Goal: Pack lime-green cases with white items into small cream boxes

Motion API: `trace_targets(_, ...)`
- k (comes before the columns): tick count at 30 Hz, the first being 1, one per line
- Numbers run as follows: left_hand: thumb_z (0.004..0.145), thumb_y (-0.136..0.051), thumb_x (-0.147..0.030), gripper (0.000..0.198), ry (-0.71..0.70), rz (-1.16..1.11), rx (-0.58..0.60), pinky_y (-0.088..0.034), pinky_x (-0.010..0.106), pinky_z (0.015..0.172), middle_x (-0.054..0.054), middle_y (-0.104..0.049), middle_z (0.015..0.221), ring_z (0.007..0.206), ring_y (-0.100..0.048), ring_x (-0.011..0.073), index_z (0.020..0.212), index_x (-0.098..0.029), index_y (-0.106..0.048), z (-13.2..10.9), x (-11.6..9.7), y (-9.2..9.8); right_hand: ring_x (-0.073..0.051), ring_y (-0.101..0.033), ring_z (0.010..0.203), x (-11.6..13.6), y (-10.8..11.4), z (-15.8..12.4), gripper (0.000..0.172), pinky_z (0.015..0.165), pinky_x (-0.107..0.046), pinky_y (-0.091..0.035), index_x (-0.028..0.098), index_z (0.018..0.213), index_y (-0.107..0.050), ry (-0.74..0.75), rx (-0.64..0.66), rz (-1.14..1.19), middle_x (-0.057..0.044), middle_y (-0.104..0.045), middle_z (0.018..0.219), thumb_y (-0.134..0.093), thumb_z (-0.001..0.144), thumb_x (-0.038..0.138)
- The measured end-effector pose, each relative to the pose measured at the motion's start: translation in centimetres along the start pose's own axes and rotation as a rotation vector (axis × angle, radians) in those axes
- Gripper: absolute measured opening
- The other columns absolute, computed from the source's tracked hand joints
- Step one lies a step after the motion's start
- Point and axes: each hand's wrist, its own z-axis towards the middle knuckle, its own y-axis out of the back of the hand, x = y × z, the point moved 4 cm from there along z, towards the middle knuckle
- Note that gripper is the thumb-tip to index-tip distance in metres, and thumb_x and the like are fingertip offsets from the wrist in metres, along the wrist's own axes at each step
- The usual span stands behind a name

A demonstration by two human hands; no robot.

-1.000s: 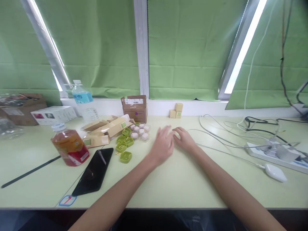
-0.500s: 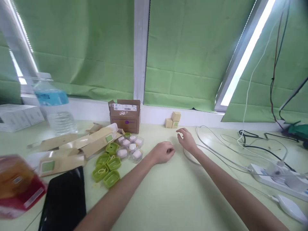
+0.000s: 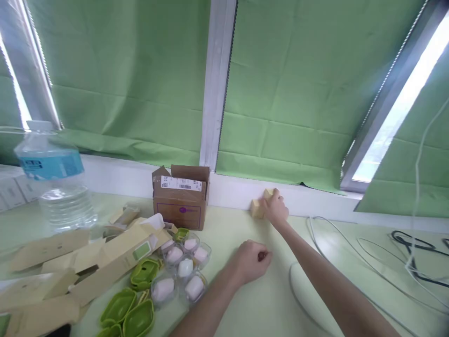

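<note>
Nearest me, at the bottom left, open green cases (image 3: 138,318) lie on the pale table (image 3: 280,299), and just beyond them stand clear plastic cups (image 3: 204,282) with pale pieces (image 3: 194,287) inside, grouped close together. Opened cartons (image 3: 119,262) are heaped to the left of these. My left hand (image 3: 251,260) is low over the table to the right of the cups, its fingers curled in to make a loose fist; I cannot tell whether anything is inside it. To the right, a pale cable (image 3: 298,295) runs along the table and passes under my right forearm. Farther back, a water bottle (image 3: 58,187) stands at the left, and a brown cardboard box (image 3: 182,201) with its top flaps up stands near the wall (image 3: 238,189). The small tan boxes (image 3: 257,208) are at the back of the table, close to that wall, beyond my left hand and right at my right hand (image 3: 276,208). My right arm stretches out to them, its fingers bent and touching; part of the stack shows to the left of my hand, and the rest is hidden behind it, so I cannot tell how firm my hold is. Green blinds (image 3: 280,93) hang above the wall.
</note>
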Motion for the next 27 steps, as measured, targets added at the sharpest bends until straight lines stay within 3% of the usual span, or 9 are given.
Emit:
trace_targets(3,0.093,-0.051,-0.036,0.036,0.015,0.022,-0.033,-0.027,0.027,0.054,-0.001,-0.054,0.058,0.054,-0.041,0.0122,0.061,-0.018,-0.057,0.6,0.4,0.3,-0.038,-0.067,0.107,-1.4,-0.2,0.0,0.060,0.091,-0.060,-0.049,0.020,0.143,-0.041,0.124,-0.066,0.073,-0.022,-0.064,0.117,-0.051,0.094,0.053)
trace_targets(6,0.092,-0.052,-0.035,0.035,0.023,0.053,-0.041,-0.027,0.027,0.055,0.000,-0.056,0.059,0.055,-0.042,0.0126,0.060,-0.018,-0.056,0.8,0.3,0.6,-0.035,-0.063,0.116,-2.8,1.6,-1.0,0.068,0.091,-0.052,-0.055,0.019,0.146,-0.037,0.223,-0.066,0.343,-0.021,-0.061,0.131,-0.055,0.091,0.054)
trace_targets(8,0.094,-0.049,-0.037,0.035,0.035,0.011,-0.040,-0.029,0.027,0.055,0.001,-0.060,0.062,0.056,-0.046,0.0134,0.067,-0.019,-0.061,0.8,0.3,0.9,-0.032,-0.065,0.115,-3.7,4.1,-3.0,0.075,0.088,-0.048,-0.058,0.021,0.152,-0.030,0.176,-0.106,0.518,-0.019,-0.058,0.136,-0.058,0.090,0.054)
trace_targets(11,0.100,-0.043,-0.042,0.032,0.037,-0.140,-0.104,-0.039,0.026,0.061,0.002,-0.069,0.079,0.065,-0.057,0.0152,0.098,-0.022,-0.067,0.9,0.3,1.5,-0.029,-0.068,0.110,-3.9,7.3,-8.3,0.090,0.092,-0.047,-0.060,0.027,0.157,-0.024,0.175,0.025,0.621,-0.012,-0.066,0.125,-0.071,0.084,0.048)
trace_targets(13,0.102,-0.039,-0.044,0.035,0.051,-0.218,-0.197,-0.044,0.027,0.067,0.005,-0.071,0.092,0.072,-0.062,0.0163,0.117,-0.022,-0.062,0.9,0.3,2.2,-0.029,-0.069,0.110,-3.4,8.5,-12.5,0.074,0.096,-0.049,-0.058,0.029,0.148,-0.040,0.195,0.131,0.581,-0.010,-0.068,0.125,-0.073,0.083,0.042)
trace_targets(16,0.103,-0.034,-0.046,0.039,0.043,-0.260,-0.268,-0.048,0.029,0.070,0.007,-0.069,0.100,0.077,-0.064,0.0171,0.122,-0.021,-0.057,0.6,-0.2,3.0,-0.030,-0.067,0.113,-2.7,8.5,-16.9,0.051,0.098,-0.050,-0.058,0.032,0.133,-0.055,0.160,0.153,0.515,-0.007,-0.069,0.126,-0.068,0.084,0.031)
trace_targets(23,0.095,-0.053,-0.041,0.034,-0.141,-0.044,-0.124,-0.050,0.033,0.072,0.006,-0.066,0.114,0.074,-0.061,0.0167,0.126,-0.025,-0.054,-0.7,-3.2,2.4,-0.030,-0.066,0.112,-1.5,6.5,-17.0,0.057,0.090,-0.050,-0.061,0.030,0.130,-0.054,0.201,0.093,0.543,-0.008,-0.066,0.126,-0.057,0.076,0.013)
trace_targets(27,0.087,-0.061,-0.038,0.048,-0.096,0.024,-0.070,-0.048,0.032,0.069,0.003,-0.068,0.096,0.074,-0.063,0.0193,0.131,-0.024,-0.048,-0.8,-3.4,1.8,-0.033,-0.059,0.122,-1.5,7.1,-17.5,0.068,0.089,-0.052,-0.059,0.034,0.133,-0.054,0.343,0.059,0.406,-0.008,-0.062,0.133,-0.050,0.072,0.005)
